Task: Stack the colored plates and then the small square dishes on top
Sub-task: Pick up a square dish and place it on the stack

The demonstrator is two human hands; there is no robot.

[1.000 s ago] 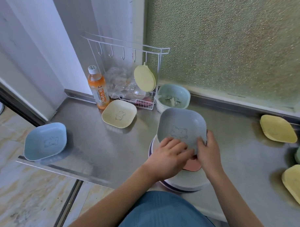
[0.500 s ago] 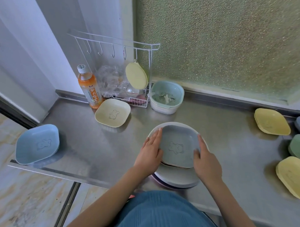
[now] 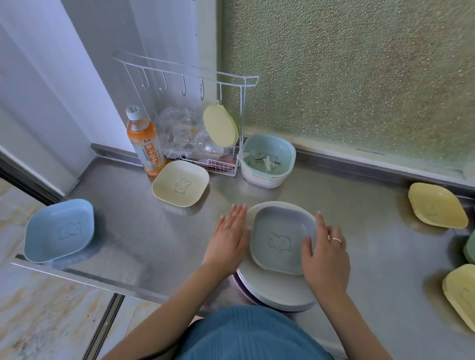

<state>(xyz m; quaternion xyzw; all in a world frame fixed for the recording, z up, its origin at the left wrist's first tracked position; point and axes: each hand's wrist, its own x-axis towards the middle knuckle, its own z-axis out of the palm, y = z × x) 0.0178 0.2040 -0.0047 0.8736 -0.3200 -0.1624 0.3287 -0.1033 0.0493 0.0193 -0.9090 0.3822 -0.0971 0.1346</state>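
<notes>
the left hand (image 3: pixel 229 240) has drawn back; both hands open beside the grey square plastic dish (image 3: pixel 281 239), right hand (image 3: pixel 326 257) touching it. next: fetch another dish.

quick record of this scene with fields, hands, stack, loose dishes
left hand: open, flat, beside the stack
right hand: open, thumb on the grey dish
stack: round plates, grey dish on top
loose dishes left: cream dish, blue dish
loose dishes right: several yellow, one green, at the frame edge
surface: steel counter
</notes>
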